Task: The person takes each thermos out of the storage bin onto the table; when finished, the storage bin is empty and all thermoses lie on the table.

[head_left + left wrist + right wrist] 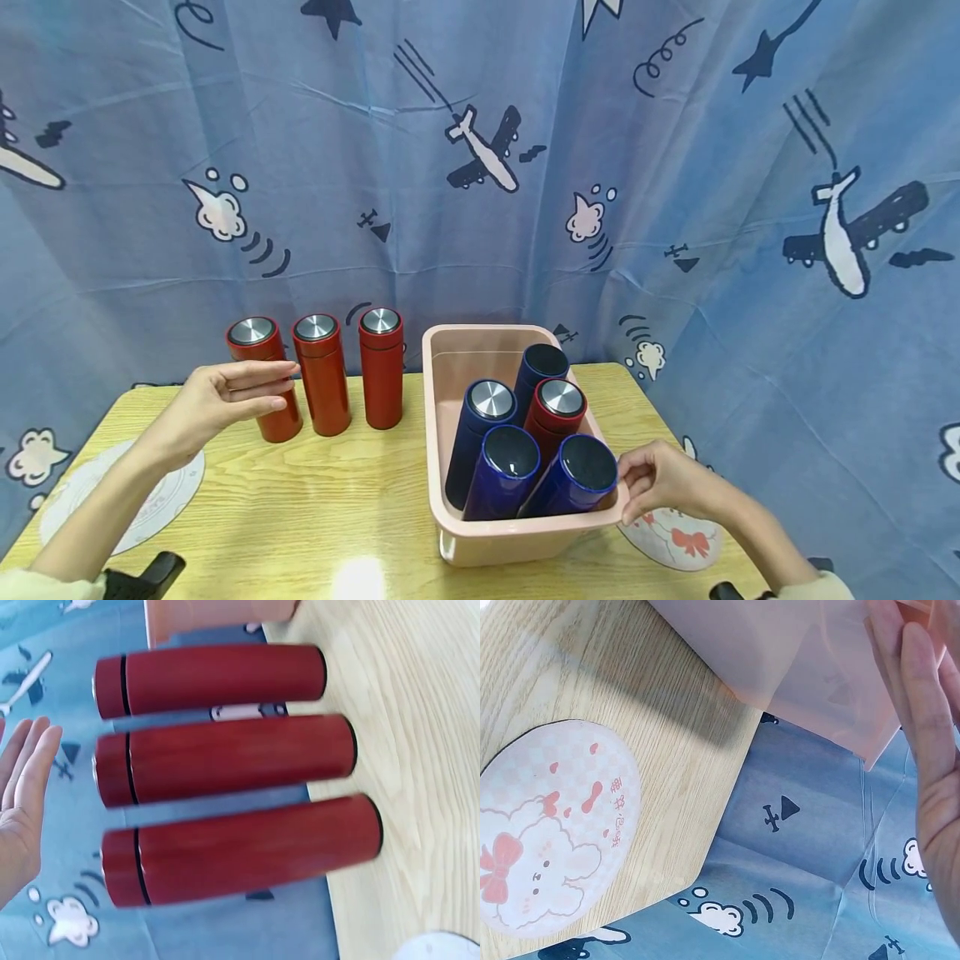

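Note:
Three red thermos bottles stand upright in a row at the back left: a left one [279, 425], a middle one [324, 387] and a right one [382, 379]. In front of the left bottle, my left hand [232, 398] hovers with straight fingers, holding nothing; the left wrist view shows the hand [22, 802] apart from the bottles. My right hand [663, 483] pinches the front right corner of a pink plastic bin [510, 542]. Inside lean several blue bottles [501, 492] and a red bottle [551, 421] with a silver lid. The right wrist view shows the fingers [926, 697] at the rim.
A round white mat [176, 496] lies on the wooden table [300, 525] at the left, partly behind my left forearm. Another round mat with a rabbit picture [585, 802] is right of the bin. A blue curtain [337, 217] hangs close behind the table.

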### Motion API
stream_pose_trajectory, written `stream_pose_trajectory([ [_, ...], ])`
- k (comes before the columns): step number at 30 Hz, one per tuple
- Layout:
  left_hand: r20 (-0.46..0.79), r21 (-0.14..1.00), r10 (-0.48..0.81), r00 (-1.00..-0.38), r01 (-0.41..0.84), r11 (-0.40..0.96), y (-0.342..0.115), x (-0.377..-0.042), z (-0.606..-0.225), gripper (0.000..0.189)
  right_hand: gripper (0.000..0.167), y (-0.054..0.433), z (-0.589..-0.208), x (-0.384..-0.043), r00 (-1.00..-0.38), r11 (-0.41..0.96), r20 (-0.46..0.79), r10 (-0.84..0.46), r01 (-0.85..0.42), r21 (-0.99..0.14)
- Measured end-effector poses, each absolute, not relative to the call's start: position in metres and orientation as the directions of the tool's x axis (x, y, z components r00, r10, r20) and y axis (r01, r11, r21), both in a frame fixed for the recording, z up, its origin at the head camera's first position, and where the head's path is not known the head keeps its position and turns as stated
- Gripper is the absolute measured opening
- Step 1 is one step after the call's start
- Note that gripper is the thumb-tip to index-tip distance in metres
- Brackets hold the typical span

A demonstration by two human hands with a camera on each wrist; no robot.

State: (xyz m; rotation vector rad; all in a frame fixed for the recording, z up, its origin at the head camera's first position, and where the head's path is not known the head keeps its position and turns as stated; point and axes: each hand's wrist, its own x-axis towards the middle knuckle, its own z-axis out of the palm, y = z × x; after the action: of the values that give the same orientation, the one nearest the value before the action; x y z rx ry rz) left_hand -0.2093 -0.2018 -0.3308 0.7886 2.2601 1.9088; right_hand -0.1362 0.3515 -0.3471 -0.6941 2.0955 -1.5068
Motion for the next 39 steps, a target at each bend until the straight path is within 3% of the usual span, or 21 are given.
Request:
stream_pose_trajectory([
  [12,0.254,0.958,0.492,-0.833,0.286,-0.012,-0.159,-0.197,-0.329,0.041,0.039,0.352,-0.348,-0.136,-0.772,0.257,-0.104,-0.628,-0.079,-0.963],
  [19,0.197,0.97,0.526,-0.827,0.244,0.02,-0.129,-0.195,-0.334,0.048,0.039,0.352,-0.348,-0.135,-0.775,0.262,-0.096,-0.625,-0.092,-0.961],
  [39,0.158,0.983,0.654,-0.74,0.183,-0.031,-0.056,-0.213,-0.353,0.049,0.04,0.352,-0.347,-0.134,-0.784,0.274,-0.104,-0.612,-0.087,-0.958],
])
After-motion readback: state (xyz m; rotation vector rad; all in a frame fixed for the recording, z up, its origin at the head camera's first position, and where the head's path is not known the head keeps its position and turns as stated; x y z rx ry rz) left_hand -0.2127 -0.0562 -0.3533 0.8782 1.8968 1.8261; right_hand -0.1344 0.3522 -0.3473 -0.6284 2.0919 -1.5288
